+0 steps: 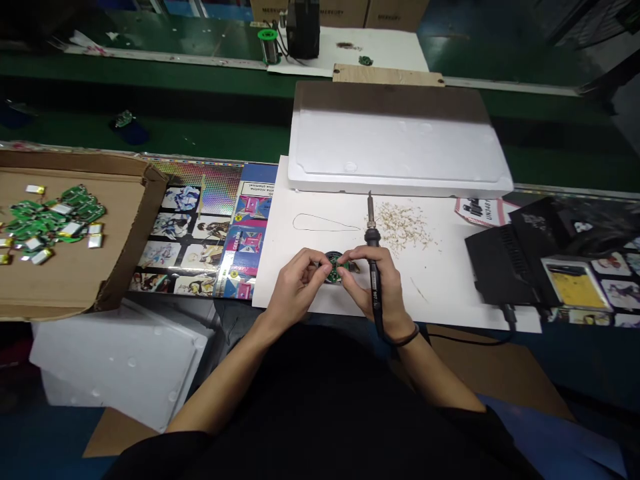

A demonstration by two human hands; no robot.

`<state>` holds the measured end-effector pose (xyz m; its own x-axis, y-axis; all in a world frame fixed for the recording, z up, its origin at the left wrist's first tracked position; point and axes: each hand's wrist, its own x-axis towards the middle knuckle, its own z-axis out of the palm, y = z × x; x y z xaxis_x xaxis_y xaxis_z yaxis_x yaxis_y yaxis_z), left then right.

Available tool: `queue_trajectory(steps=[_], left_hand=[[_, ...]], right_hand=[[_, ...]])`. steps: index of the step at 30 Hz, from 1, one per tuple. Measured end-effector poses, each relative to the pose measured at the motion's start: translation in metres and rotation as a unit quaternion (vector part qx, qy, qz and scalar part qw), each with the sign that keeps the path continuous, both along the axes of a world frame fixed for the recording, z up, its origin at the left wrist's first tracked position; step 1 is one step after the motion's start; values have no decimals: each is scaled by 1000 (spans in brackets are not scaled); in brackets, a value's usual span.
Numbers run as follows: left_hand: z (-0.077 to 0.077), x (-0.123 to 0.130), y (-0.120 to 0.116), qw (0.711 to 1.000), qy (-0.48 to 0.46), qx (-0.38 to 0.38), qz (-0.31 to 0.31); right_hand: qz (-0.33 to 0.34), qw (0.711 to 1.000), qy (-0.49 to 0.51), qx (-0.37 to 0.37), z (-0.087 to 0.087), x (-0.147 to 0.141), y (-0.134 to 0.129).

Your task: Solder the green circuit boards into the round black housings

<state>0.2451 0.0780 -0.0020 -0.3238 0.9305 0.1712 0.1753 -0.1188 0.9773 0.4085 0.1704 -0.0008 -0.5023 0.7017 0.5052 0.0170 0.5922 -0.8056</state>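
Observation:
A small round green circuit board (334, 272) with a dark rim is between my hands, low over the white sheet. The thumb and forefinger of my left hand (297, 280) are pinched together at its left edge, partly covering it. A soldering iron (376, 287) with a black handle is held in my right hand (389, 290), its metal tip pointing up and away from me. The right thumb and forefinger also reach the board's right side. Behind the board, a thin loop of wire (300, 229) lies on the sheet. My fingers hide much of the board.
A cardboard tray (115, 267) with several boards and batteries stands left. A white foam block (400, 147) lies behind the white sheet (280, 267). Tan scraps (405, 225) are scattered on the right, near a black soldering station (500, 263) and a yellow sponge (575, 288).

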Motion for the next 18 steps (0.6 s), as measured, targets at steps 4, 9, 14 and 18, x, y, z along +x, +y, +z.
queue_trajectory(steps=[4, 9, 14, 18], left_hand=[[1, 0, 0, 1000, 21, 11, 1], [5, -4, 0, 996, 85, 36, -12], [7, -7, 3, 991, 120, 53, 7], [5, -3, 6, 998, 43, 44, 12]], right_hand=[[0, 1000, 13, -20, 1, -4, -1], [-6, 1000, 13, 2, 5, -6, 1], [-3, 1000, 5, 18, 6, -7, 1], [-1, 1000, 1, 23, 5, -8, 2]])
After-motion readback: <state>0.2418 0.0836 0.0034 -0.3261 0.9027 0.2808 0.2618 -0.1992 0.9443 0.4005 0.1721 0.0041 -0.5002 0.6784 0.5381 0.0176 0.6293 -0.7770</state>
